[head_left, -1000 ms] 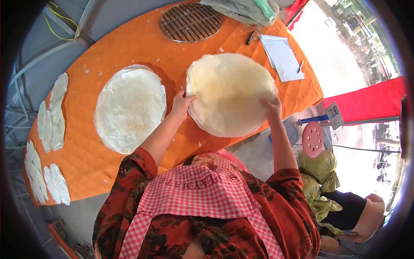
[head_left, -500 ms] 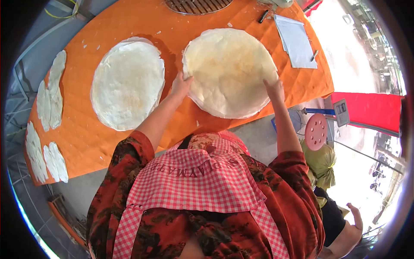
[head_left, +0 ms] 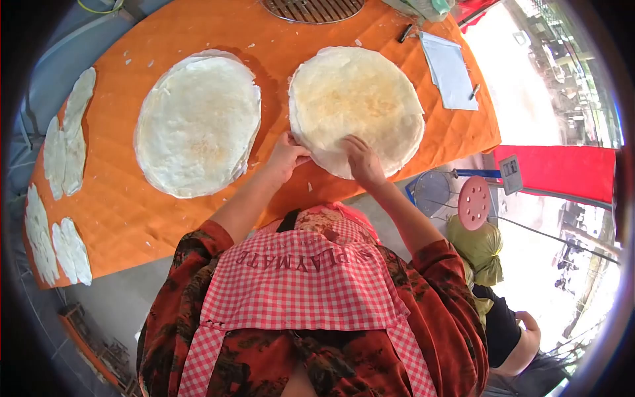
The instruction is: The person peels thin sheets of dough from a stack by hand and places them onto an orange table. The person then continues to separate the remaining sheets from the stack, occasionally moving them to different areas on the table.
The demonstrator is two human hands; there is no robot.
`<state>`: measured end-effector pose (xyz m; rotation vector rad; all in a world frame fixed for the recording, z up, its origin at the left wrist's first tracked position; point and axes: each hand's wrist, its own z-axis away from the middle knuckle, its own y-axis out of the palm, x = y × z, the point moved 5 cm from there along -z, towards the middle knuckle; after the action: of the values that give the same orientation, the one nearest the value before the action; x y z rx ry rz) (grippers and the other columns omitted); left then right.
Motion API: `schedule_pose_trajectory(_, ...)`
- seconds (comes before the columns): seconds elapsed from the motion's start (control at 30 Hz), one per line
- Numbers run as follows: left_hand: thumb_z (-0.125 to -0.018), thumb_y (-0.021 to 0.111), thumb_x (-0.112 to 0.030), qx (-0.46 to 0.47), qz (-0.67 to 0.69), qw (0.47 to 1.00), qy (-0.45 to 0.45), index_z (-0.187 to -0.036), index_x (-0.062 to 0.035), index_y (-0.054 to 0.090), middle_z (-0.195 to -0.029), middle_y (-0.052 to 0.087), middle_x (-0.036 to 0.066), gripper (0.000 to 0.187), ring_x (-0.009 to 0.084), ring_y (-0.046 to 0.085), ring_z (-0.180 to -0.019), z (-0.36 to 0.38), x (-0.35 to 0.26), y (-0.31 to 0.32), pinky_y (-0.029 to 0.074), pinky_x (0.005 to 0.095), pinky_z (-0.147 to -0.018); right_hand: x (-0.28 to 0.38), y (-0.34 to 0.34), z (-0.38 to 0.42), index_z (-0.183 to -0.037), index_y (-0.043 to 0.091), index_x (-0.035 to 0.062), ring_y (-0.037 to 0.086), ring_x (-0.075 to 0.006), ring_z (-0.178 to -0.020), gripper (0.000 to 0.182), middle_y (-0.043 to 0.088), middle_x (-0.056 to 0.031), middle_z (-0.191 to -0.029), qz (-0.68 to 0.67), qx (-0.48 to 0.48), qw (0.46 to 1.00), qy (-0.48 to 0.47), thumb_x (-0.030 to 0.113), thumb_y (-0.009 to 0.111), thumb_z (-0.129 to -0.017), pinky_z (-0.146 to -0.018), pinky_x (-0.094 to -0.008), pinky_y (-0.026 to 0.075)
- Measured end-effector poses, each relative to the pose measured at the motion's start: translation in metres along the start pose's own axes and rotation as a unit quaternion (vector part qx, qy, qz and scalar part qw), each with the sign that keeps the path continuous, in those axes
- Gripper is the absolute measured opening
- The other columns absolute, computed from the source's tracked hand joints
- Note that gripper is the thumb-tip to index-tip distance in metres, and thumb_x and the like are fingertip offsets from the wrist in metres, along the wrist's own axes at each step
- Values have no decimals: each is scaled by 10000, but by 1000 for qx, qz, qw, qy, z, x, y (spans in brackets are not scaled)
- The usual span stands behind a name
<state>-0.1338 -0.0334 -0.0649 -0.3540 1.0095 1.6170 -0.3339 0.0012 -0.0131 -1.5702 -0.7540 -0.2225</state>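
Currently busy at near rim of right stack [head_left: 360, 86] of thin round sheets, lying flat on orange tablecloth [head_left: 119, 172], toward table's right end. Got left hand [head_left: 288, 157] at its near left edge, partly curled, thumb and fingertips at rim; can't tell if pinching a sheet. Got right hand [head_left: 363, 163] palm down, fingers loosely bent, on top sheet just inside near edge, blocking view of that patch; can't tell if gripping anything. Also see second stack [head_left: 198, 122] to the left, a bit apart, with left forearm [head_left: 248, 202] close to its near right side. Further left, see pale strips [head_left: 76, 132] along table edge. On far side, see grill rack [head_left: 314, 8], cut off by frame. Right of right stack, see paper [head_left: 451, 73] with pen [head_left: 475, 91] on it, black marker [head_left: 405, 33] just beside. Past table edge, see grey display [head_left: 510, 176], pink disc [head_left: 473, 203] with holes, green sack [head_left: 479, 248] partly hidden behind disc, plus another person [head_left: 519, 344] in black, partly visible
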Motion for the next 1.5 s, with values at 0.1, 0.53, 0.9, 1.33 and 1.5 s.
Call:
schedule_pose_trajectory(0.1,-730,576,113,-6,-3,1000,5,-1162,-24,381,-1129,524,111,493,259,573,-1029,-1,0,-1,545,422,-843,-9,-23,-10,-1059,621,1,534,-334,-1149,330,600,-183,-1162,-109,-15,982,151,-44,508,-752,-919,-376,466)
schedule_pose_trajectory(0.53,-775,625,16,-14,-21,1000,-3,-1202,-15,357,-1141,517,123,505,268,602,-998,-3,-3,1,579,434,-786,28,27,13,-1218,523,37,398,-315,-1282,403,484,-129,-1329,72,-44,993,78,120,582,-829,-1021,-430,338)
schedule_pose_trajectory(0.9,-745,616,72,20,14,1000,17,-1182,-27,370,-1095,547,122,512,249,611,-962,-10,2,-8,590,400,-746,19,30,2,-1204,514,-2,437,-339,-1241,466,508,-172,-1286,45,-35,995,87,22,515,-738,-1008,-439,360)
schedule_pose_trajectory(1.33,-757,632,27,-17,-20,999,25,-1184,-27,365,-1107,550,127,506,248,609,-969,-6,-1,-4,589,413,-734,39,41,10,-1337,397,70,330,-309,-1331,623,388,-111,-1416,187,-5,979,78,215,617,-773,-1041,-520,257)
schedule_pose_trajectory(1.5,-776,616,22,-40,-32,998,38,-1167,-21,369,-1037,584,129,465,244,645,-847,-4,-4,1,597,398,-665,49,31,0,-1291,433,64,356,-306,-1308,595,428,-113,-1376,180,1,980,79,210,636,-752,-1015,-502,291)
